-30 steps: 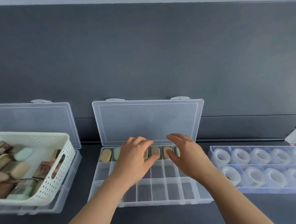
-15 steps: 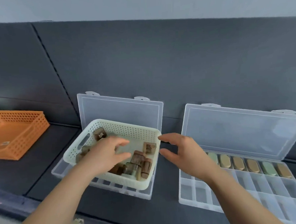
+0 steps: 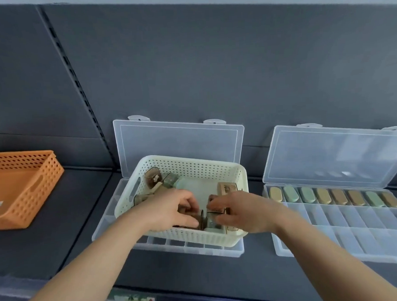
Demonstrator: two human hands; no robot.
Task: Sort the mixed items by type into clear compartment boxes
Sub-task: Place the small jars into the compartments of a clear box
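A cream perforated basket (image 3: 189, 167) holds brown and green items (image 3: 154, 179), beside an orange perforated basket (image 3: 26, 182) and clear compartment boxes (image 3: 349, 230).

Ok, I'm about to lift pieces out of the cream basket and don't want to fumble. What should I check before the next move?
1. The left hand and right hand are inside the cream basket: ok.
2. Firm hold on one piece: cannot tell, curled fingers hide the contact.
3. The lid of the right compartment box is open: ok.
4. Free compartments there: ok, only the back row holds oblong pieces.
5. The compartment box under the basket is reachable: not ok, the basket sits on it.
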